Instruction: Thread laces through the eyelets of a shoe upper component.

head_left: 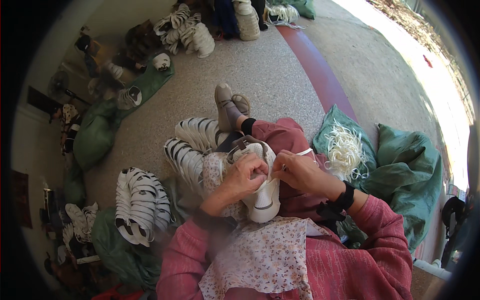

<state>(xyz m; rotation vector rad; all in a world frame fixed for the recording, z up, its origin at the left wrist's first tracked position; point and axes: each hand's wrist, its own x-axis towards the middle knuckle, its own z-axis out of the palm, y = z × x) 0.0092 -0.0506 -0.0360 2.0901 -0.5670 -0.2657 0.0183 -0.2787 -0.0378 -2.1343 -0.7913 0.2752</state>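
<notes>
A white shoe upper (264, 206) with a mesh toe and brown collar lies in my lap, toe toward me. My left hand (245, 174) is closed on its edge around the lacing area, fingers curled inward. Close beside it, my right hand (299, 172) pinches with thumb and forefinger at the right edge of the upper. A white shoelace (304, 151) shows beside that hand and runs over my right thigh. The exact spot where the fingertips meet the lace is too small to make out.
Stacks of nested white uppers (142, 205) stand at my left, with another stack (187, 160) by my leg. At right, a heap of white laces (346, 150) lies on a green sack (407, 170). Other people (68, 125) sit at the far left among green sacks.
</notes>
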